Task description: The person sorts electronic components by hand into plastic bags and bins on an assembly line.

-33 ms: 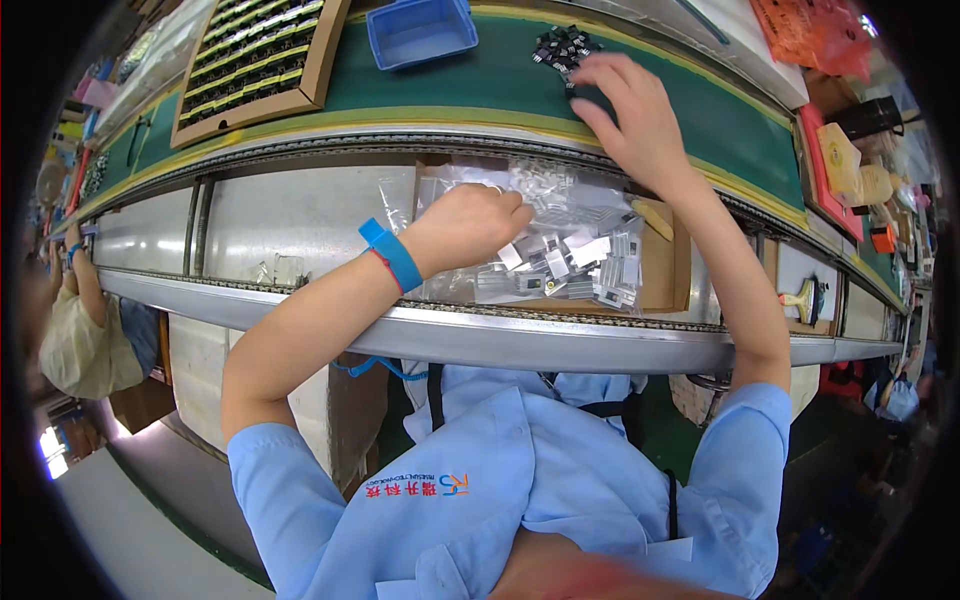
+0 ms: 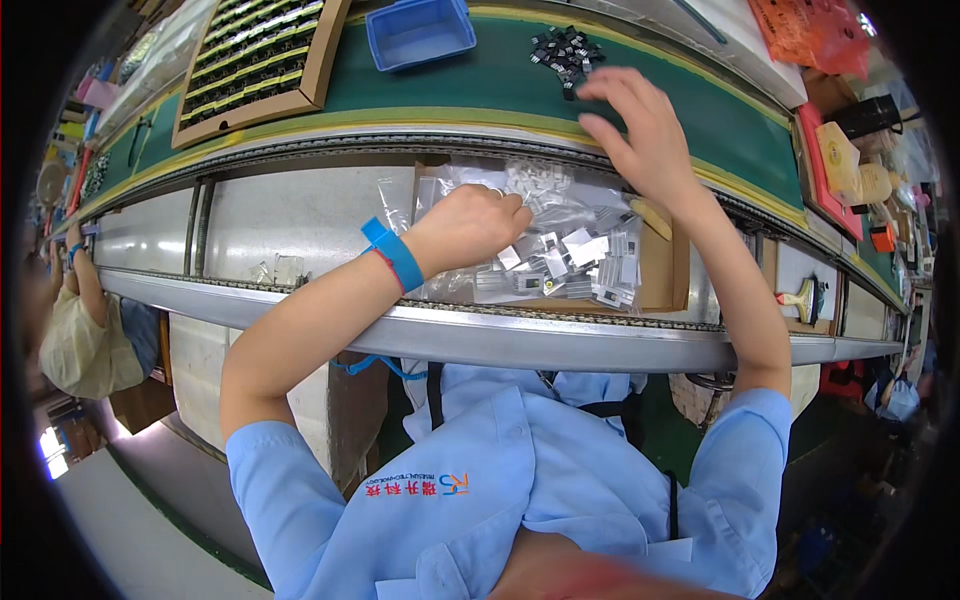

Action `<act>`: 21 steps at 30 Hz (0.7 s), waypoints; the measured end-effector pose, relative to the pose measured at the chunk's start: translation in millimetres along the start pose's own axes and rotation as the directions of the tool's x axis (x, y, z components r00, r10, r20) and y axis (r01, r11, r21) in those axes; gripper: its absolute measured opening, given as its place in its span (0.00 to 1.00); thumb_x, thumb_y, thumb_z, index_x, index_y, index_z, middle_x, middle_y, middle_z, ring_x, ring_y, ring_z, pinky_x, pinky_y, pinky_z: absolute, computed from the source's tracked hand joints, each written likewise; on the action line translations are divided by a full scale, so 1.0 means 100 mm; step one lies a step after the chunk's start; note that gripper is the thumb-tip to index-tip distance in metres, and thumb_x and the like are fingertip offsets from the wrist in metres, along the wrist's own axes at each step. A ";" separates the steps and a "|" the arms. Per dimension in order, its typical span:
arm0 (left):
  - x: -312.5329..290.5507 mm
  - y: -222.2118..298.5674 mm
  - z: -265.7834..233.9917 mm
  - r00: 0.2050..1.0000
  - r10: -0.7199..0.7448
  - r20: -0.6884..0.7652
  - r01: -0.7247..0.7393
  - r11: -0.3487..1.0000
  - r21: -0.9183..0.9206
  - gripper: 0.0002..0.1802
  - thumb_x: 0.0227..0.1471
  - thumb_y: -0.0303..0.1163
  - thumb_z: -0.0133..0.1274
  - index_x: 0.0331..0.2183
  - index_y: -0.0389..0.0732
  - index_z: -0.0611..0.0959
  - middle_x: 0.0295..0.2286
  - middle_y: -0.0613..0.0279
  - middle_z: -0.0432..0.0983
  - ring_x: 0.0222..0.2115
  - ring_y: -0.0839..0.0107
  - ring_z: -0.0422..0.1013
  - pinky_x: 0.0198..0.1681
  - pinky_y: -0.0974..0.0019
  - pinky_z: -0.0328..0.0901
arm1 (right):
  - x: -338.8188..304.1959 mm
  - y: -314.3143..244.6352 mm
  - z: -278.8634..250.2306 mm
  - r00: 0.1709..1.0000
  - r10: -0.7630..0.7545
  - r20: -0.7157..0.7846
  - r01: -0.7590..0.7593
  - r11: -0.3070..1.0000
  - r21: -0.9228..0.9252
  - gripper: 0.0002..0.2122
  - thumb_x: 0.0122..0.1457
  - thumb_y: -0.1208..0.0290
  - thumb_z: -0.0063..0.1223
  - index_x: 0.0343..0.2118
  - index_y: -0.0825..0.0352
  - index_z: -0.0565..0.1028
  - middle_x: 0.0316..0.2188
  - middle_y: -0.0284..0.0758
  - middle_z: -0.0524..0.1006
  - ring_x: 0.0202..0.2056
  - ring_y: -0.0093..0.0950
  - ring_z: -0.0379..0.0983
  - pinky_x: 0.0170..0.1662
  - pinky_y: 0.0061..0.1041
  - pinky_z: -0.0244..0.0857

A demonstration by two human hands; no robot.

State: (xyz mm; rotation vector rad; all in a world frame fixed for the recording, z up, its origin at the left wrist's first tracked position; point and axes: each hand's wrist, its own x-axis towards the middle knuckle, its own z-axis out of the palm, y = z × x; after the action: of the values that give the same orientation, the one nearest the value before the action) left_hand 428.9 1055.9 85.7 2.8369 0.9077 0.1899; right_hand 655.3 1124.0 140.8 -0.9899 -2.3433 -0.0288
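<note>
My left hand [image 2: 474, 230], with a blue wrist strap [image 2: 392, 256] at the wrist, is closed above a cardboard box lined with clear plastic. Its fingertips are curled out of sight, so what they pinch, if anything, is hidden. Small flat silver-and-white metal pieces [image 2: 578, 252] lie beside it in the box [image 2: 664, 280], with small white parts [image 2: 540, 178] in a clear bag behind them. Over the near edge of the green belt, my right hand [image 2: 645, 130] has its thumb and fingers apart. A pile of small black parts [image 2: 566, 50] lies just beyond its fingertips.
On the green belt [image 2: 470, 95] are a blue plastic bin [image 2: 421, 35] and a cardboard tray [image 2: 318, 75] of black-and-yellow components. A metal rail [image 2: 480, 338] runs along my side. A brush [image 2: 800, 300] lies at right; another person's arm [image 2: 88, 285] shows at far left.
My right hand has drawn back slightly from the black pile, toward me and to the right. More of the pile shows. My left hand has hardly moved.
</note>
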 end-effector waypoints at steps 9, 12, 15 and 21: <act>0.37 0.10 -0.67 0.843 -0.537 -0.034 -0.013 0.042 -0.999 0.10 0.53 0.32 0.39 0.30 0.36 0.72 0.33 0.59 0.73 0.35 0.70 0.70 0.39 0.67 0.63 | -0.45 -0.38 -0.35 0.952 0.227 0.205 -0.305 0.758 0.576 0.31 0.45 0.62 0.58 0.52 0.63 0.59 0.48 0.39 0.65 0.49 0.35 0.62 0.51 0.30 0.56; 0.46 0.26 -0.88 0.874 -0.485 -0.034 -0.215 -0.323 -0.922 0.12 0.53 0.32 0.36 0.33 0.34 0.72 0.33 0.56 0.73 0.39 0.69 0.70 0.43 0.66 0.63 | -0.53 -0.36 -0.32 0.876 0.265 0.402 -0.472 0.306 0.827 0.35 0.46 0.59 0.58 0.55 0.67 0.54 0.50 0.40 0.63 0.50 0.33 0.61 0.52 0.31 0.55; 0.52 0.45 -0.96 0.839 -0.544 -0.038 -0.301 -0.405 -0.864 0.12 0.54 0.30 0.37 0.34 0.34 0.72 0.33 0.56 0.73 0.37 0.69 0.70 0.42 0.66 0.64 | -0.67 -0.47 -0.29 0.814 0.138 0.565 -0.553 -0.116 0.825 0.34 0.48 0.59 0.57 0.54 0.69 0.54 0.47 0.41 0.65 0.48 0.30 0.63 0.50 0.30 0.58; 0.42 0.31 -0.90 0.797 -0.597 -0.093 -0.330 -0.301 -0.895 0.18 0.52 0.33 0.46 0.43 0.36 0.66 0.35 0.58 0.71 0.36 0.71 0.69 0.40 0.70 0.63 | -0.65 -0.52 -0.44 0.727 0.159 0.667 -0.614 -0.283 0.737 0.21 0.52 0.67 0.53 0.46 0.70 0.62 0.33 0.37 0.73 0.28 0.25 0.73 0.26 0.18 0.66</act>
State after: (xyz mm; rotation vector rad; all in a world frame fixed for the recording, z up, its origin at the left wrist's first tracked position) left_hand 465.3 1065.5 182.8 0.8133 0.5564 1.1957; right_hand 679.1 1034.3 153.6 -0.7852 -1.1593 2.0924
